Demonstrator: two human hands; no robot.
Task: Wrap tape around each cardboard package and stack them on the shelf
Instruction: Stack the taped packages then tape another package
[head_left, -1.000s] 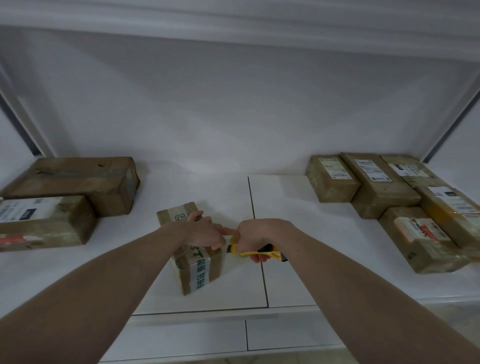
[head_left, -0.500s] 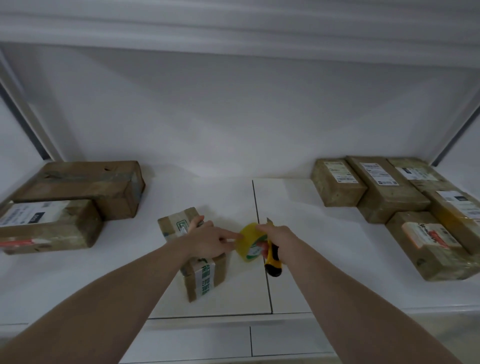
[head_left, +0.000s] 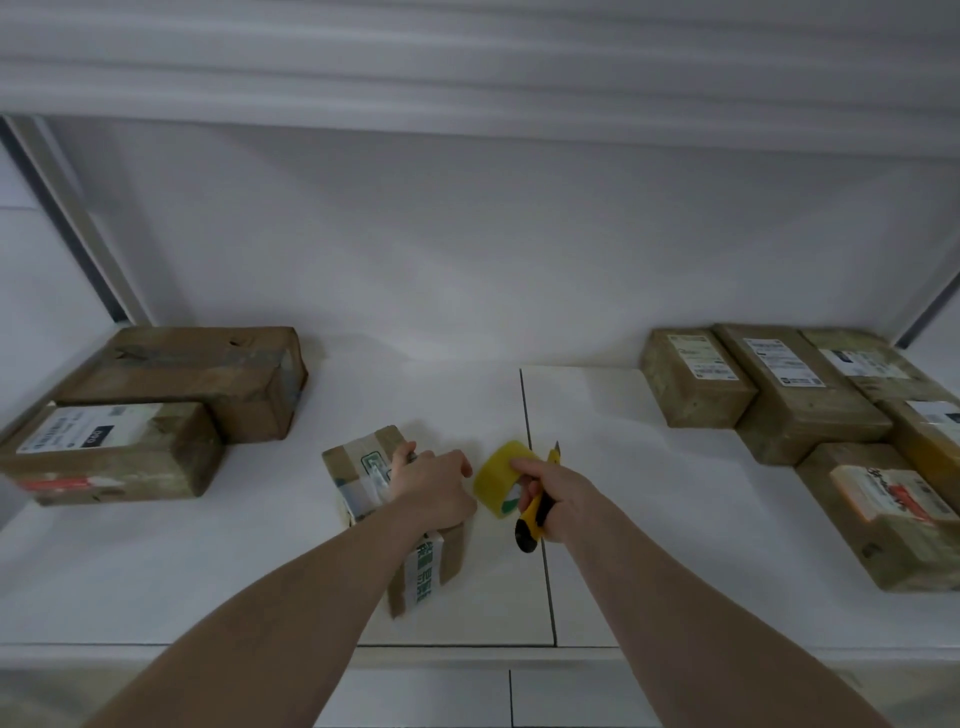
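Nearest the camera, centre of the white shelf (head_left: 649, 545): one small cardboard package (head_left: 363, 467), lying flat, long axis running from the front edge back and slightly left, green-printed label end toward the viewer. Left hand (head_left: 431, 493) rests on its top, fingers curled over the far right edge, holding it down. Just right of that, almost touching: right hand (head_left: 556, 499), grip closed around a yellow tape roll (head_left: 501, 478) and a yellow-handled utility knife (head_left: 537, 512) together, blade tip pointing away, butt toward the viewer. Roll stands on edge between the two hands; the package lies directly left of it, so the right hand is the nearer to feed tape across the short axis, judged likely next. Farther back, left: two larger boxes (head_left: 114, 452), touching. Farther back, right: cluster of labelled parcels (head_left: 779, 395), packed side by side.
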